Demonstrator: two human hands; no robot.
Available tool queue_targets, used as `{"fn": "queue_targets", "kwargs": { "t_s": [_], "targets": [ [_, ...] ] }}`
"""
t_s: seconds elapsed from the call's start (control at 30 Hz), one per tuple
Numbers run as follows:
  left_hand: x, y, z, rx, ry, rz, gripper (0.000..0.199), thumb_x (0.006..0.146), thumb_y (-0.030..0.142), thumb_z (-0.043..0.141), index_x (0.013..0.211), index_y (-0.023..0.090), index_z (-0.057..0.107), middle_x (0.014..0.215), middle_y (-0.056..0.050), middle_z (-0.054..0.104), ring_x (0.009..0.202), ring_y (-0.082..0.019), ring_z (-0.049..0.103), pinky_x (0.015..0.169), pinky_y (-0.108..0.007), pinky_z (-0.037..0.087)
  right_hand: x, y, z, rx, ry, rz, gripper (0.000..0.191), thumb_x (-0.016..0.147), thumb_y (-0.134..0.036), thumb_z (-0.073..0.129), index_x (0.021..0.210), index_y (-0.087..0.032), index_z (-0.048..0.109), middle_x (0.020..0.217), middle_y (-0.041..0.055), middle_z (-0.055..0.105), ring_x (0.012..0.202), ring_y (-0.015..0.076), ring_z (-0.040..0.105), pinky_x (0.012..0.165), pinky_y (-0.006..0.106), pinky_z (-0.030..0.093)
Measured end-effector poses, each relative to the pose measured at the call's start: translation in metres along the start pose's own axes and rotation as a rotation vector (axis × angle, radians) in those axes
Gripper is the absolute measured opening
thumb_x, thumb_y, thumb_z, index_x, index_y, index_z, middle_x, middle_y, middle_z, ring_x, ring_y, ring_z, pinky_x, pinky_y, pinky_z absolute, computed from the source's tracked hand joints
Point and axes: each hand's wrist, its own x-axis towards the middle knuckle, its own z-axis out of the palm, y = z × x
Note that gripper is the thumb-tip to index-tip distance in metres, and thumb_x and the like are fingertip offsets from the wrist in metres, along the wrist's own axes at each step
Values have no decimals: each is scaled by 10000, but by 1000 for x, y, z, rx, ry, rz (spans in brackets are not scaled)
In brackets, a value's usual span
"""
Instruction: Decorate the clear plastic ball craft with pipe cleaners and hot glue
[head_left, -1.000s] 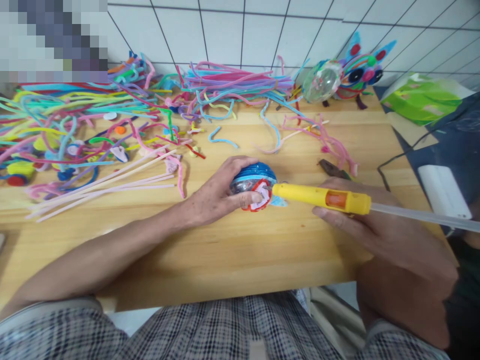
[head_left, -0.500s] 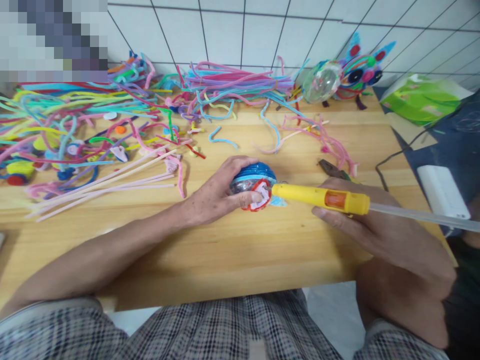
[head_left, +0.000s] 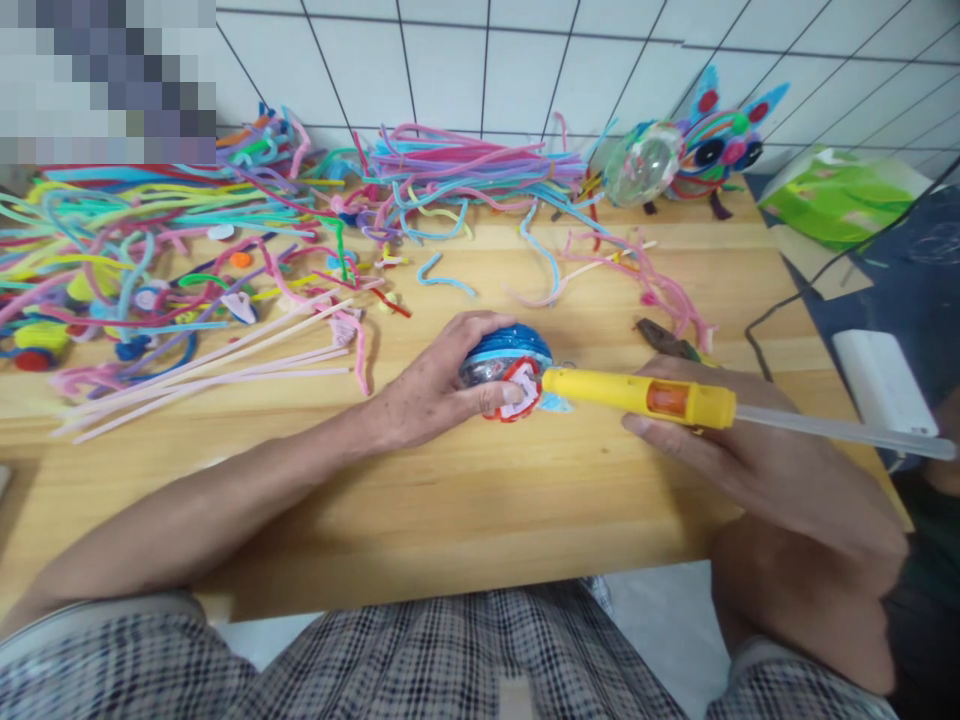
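Observation:
My left hand (head_left: 450,375) is closed around a small rounded craft piece (head_left: 511,340), clear below with dark blue pipe cleaner wound over its top and a light blue band. Its thumb presses on a white patch edged in red (head_left: 525,392) at the front. A light blue tip shows at the piece's right side. My right hand (head_left: 720,430) grips a yellow hot glue gun (head_left: 615,390), with a clear glue stick (head_left: 832,430) sticking out of its back. The gun's nozzle reaches the edge of the red-rimmed patch; whether it touches cannot be told.
Pipe cleaners (head_left: 480,160) lie heaped at the back and left. Pliers (head_left: 664,338) rest just behind my right hand. A clear bottle piece (head_left: 645,165) and a decorated animal figure (head_left: 720,150) stand back right. A black cable (head_left: 757,335) crosses the right edge, near a white box (head_left: 885,380).
The glue gun and right hand have shifted very slightly left. The black cable has moved a little. My left hand and the craft piece stay in place.

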Motion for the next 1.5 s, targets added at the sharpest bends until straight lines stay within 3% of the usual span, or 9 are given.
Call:
{"fn": "queue_targets", "kwargs": {
  "t_s": [0.4, 0.7, 1.0, 1.17, 1.5],
  "targets": [
    [0, 1, 1, 21, 2, -9, 695, 1025, 639, 797, 1578, 266, 600, 1580, -148, 633, 1488, -311, 632, 1301, -483, 534, 1, -2, 0, 20, 47, 6, 318, 1177, -469, 541, 1115, -243, 754, 1144, 109, 872, 1017, 305, 879, 871, 456, 760],
    [0, 4, 0, 18, -5, -29, 688, 1021, 617, 805, 1592, 295, 597, 1598, -154, 640, 1498, -338, 636, 1303, -546, 531, 1, -1, 2, -28, 43, -2, 366, 1194, -508, 494, 1080, -249, 726, 1191, 121, 865, 1071, 288, 875, 914, 416, 746],
    [1, 1, 0, -5, -1, -16, 701, 1014, 626, 818, 1573, 262, 599, 1576, -159, 636, 1486, -321, 640, 1298, -499, 537, -4, 3, 3, -9, 38, -15, 283, 1180, -458, 554, 1165, -241, 735, 1248, 132, 867, 1115, 314, 878, 930, 474, 756],
    [0, 2, 0, 18, -7, -26, 706, 1028, 648, 793, 1579, 256, 588, 1590, -157, 631, 1489, -320, 635, 1297, -492, 535, -3, 3, 3, -56, 55, -49, 287, 1197, -451, 525, 1137, -229, 698, 1221, 153, 867, 1095, 296, 882, 928, 424, 748],
    [0, 1, -1, 5, -5, -30, 707, 1018, 646, 805, 1572, 259, 598, 1590, -160, 635, 1495, -330, 636, 1303, -503, 533, -8, 7, 4, 10, 15, 22, 352, 1178, -519, 557, 1117, -222, 735, 1189, 137, 865, 1146, 320, 868, 950, 471, 753]
  ]
}}
